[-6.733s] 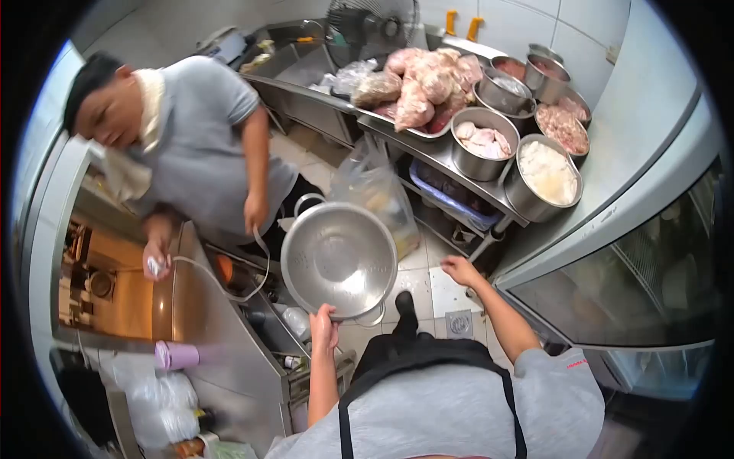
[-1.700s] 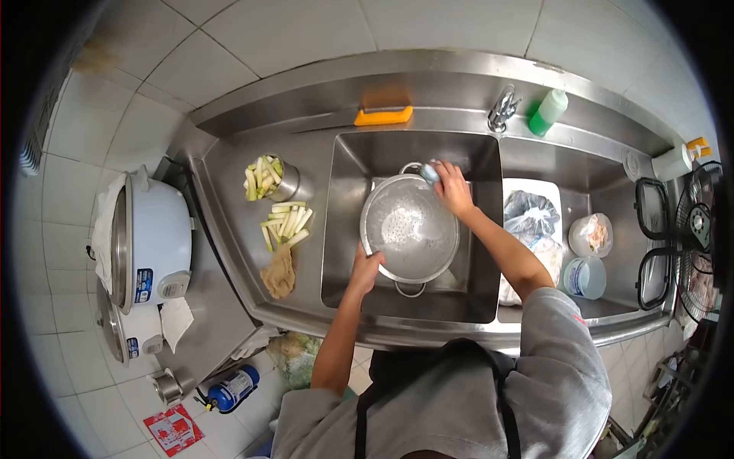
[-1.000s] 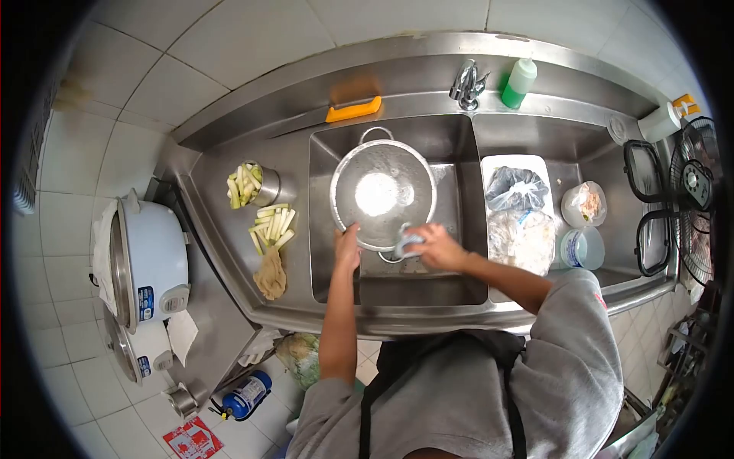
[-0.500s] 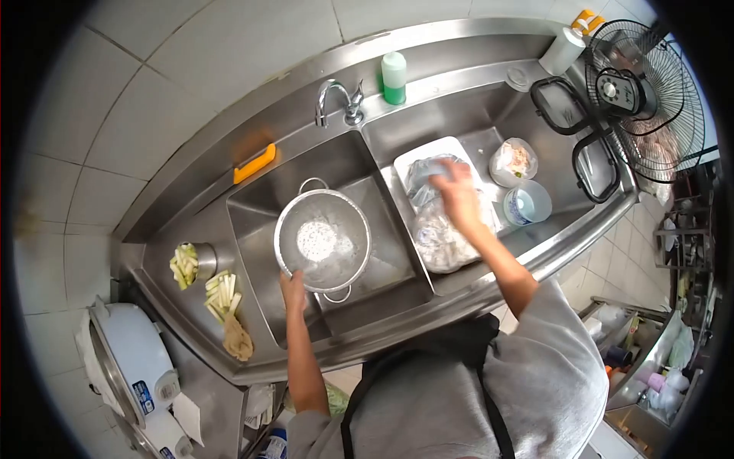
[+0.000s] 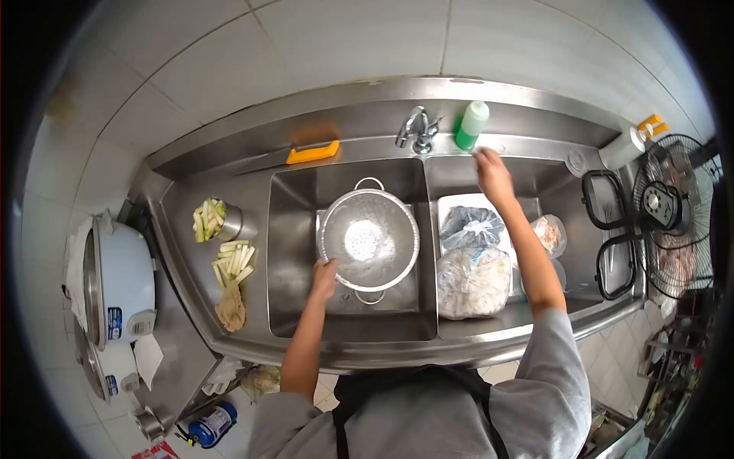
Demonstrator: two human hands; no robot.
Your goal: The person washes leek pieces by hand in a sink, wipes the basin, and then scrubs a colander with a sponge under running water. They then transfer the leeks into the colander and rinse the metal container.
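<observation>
In the left basin, my left hand [image 5: 326, 280] grips the lower left rim of a metal colander [image 5: 369, 239] with two loop handles. My right hand [image 5: 495, 177] is raised over the back of the right basin, just below a bottle of green liquid [image 5: 472, 125]. Its fingers look bunched, and whether anything small is between them is too unclear to tell. Below it, a dark plastic bag [image 5: 472, 227] lies on a white tray [image 5: 453, 201], with a clear bag of pale food [image 5: 474, 283] in front.
The faucet [image 5: 418, 131] stands behind the basins. Left are cut vegetable sticks [image 5: 233, 261], a metal cup [image 5: 232, 222], a cloth [image 5: 230, 307] and an orange-handled knife [image 5: 313, 152]. Right are a food bowl [image 5: 550, 235], black-rimmed lids [image 5: 616, 266] and a fan [image 5: 673, 214].
My right hand has moved off the dark bag toward the sink's back edge by the green bottle. My left hand still holds the colander. The whole view has turned and shifted.
</observation>
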